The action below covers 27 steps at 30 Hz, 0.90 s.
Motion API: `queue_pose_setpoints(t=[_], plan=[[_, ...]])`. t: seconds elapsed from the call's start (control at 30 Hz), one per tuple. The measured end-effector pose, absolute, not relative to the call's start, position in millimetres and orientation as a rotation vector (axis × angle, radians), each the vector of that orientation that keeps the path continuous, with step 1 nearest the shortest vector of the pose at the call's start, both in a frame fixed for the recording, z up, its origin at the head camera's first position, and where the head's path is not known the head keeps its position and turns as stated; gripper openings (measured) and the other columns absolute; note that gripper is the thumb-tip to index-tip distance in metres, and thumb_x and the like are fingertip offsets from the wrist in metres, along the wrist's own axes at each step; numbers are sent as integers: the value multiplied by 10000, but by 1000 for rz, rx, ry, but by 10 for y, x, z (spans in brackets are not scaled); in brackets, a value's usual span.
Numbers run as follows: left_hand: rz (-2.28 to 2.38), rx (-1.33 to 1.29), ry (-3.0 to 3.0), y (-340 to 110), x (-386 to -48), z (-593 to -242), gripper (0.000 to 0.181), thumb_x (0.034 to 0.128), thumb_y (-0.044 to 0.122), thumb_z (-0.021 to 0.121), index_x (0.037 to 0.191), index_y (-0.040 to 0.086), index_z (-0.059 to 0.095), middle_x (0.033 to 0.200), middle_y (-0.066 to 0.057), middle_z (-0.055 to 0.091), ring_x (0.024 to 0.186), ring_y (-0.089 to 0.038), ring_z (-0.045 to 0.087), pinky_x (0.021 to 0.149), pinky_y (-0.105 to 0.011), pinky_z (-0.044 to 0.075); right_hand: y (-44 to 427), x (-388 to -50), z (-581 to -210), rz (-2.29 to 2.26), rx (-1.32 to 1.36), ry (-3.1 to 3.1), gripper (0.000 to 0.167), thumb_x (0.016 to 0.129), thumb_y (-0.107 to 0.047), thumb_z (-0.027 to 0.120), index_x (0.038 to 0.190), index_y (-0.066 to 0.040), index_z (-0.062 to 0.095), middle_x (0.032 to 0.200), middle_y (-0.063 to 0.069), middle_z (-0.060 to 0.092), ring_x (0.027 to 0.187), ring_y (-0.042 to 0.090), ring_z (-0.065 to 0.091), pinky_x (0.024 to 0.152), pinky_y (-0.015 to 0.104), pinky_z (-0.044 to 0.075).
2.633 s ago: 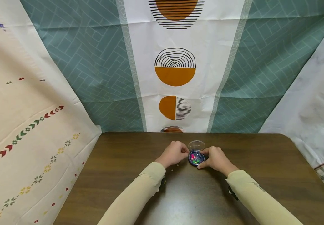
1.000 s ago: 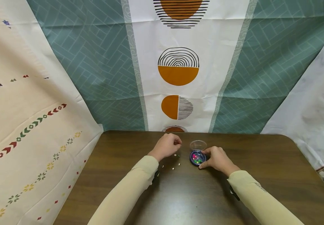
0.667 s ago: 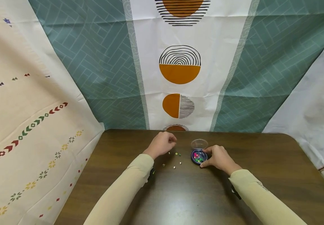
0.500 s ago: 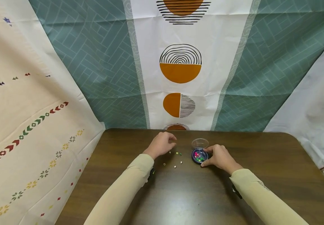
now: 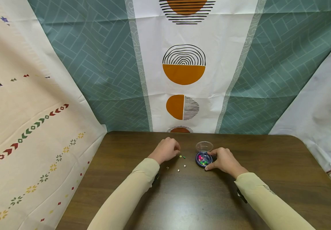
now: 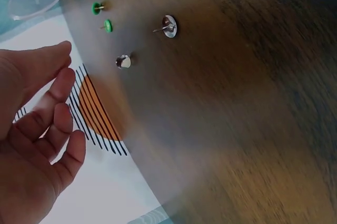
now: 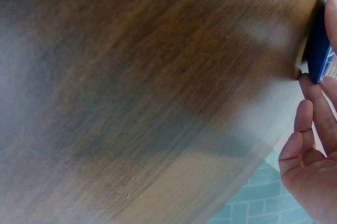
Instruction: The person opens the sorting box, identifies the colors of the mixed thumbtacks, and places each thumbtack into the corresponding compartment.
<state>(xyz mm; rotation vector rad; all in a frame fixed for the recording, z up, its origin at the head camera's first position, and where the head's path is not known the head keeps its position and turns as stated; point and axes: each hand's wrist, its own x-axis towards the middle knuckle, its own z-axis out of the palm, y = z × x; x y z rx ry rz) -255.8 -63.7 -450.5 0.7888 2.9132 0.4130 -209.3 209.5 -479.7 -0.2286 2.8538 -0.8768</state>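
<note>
My right hand point(image 5: 226, 162) grips a small round dark-blue case point(image 5: 197, 160) between thumb and fingers at its right side; the blue edge of the case point(image 7: 316, 45) shows in the right wrist view. Its clear lid point(image 5: 204, 146) stands raised at the back. Pink and green thumbtacks point(image 5: 202, 162) lie inside. Left of the case, my left hand point(image 5: 166, 150) is lowered over the table with bent fingers. In the left wrist view its thumb and fingertips are close together, nothing visible between them, near a silver thumbtack point(image 6: 124, 61).
Two green-looking thumbtacks point(image 6: 108, 26) and another silver thumbtack point(image 6: 169, 26) lie loose on the brown wooden table point(image 5: 200, 198). More silver thumbtacks point(image 5: 178, 170) lie nearer the front. A patterned cloth point(image 5: 182, 111) hangs behind the table's back edge.
My left hand has moved from beside the case leftward, then slightly down toward the tabletop, covering a tack seen earlier near its fingertips. My right hand keeps its grip on the case.
</note>
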Motion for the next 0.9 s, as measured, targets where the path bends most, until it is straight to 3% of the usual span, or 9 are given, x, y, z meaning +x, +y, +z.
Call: queue_pose_setpoints(t=[0.13,0.47,0.9], plan=[[312,829,2922,-612,-2547,-4524,71,850,259,674,867,243,742,884,126,690,906,-163,567,856,-339,454,2094,-2094,-4796,-880,-212,2852,745,499,-456,882,1139,-130,682,1148,78,675,1089,261,599,951,482,445],[179,847,2926,-548,-2551,-4637,54,797,302,734,814,251,742,864,120,684,878,-180,542,820,-385,434,2089,-2094,-4791,-858,-238,2877,724,504,-442,887,1124,-125,689,1127,81,683,1061,262,612,932,480,456],[188,807,2884,-505,-2530,-4660,93,824,303,709,738,271,723,783,152,664,783,-109,558,797,-369,414,2080,-2081,-4768,-861,-215,2850,735,505,-449,882,1130,-117,684,1139,84,677,1077,268,598,942,498,444]])
